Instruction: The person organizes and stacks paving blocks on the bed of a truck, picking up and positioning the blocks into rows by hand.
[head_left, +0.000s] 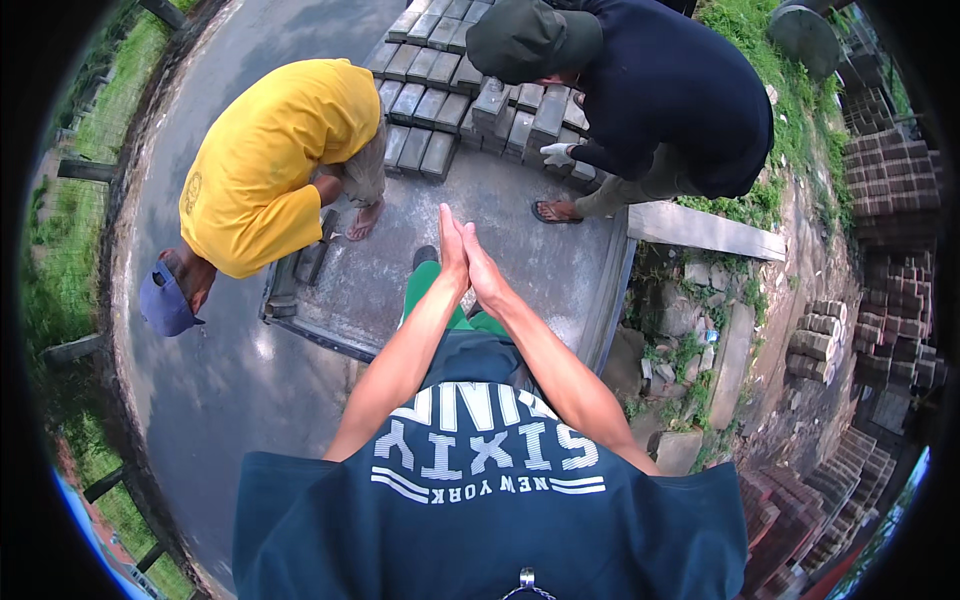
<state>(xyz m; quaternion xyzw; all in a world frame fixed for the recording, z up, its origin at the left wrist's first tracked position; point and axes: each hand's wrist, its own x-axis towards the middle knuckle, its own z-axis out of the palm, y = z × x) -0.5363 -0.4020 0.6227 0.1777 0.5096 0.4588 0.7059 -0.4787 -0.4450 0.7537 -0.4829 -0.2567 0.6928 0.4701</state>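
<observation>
My left hand point(451, 245) and my right hand point(484, 268) meet palm to palm in front of me, fingers stretched out and pointing away. Nothing shows between them. Below them is the flat grey truck bed point(390, 240). Beyond my fingertips, rows of grey concrete paving blocks point(438, 153) are stacked on the bed. A few blocks point(490, 105) stand higher near a person in a dark top point(670, 95), whose white-gloved hand point(558, 153) is beside the stack.
At the left, a person in a yellow shirt point(280, 160) bends over the bed's side. A paved road point(200, 400) runs along the left. A pale plank point(705, 230) juts from the bed's right edge toward rubble point(690, 300) and brick stacks point(890, 185).
</observation>
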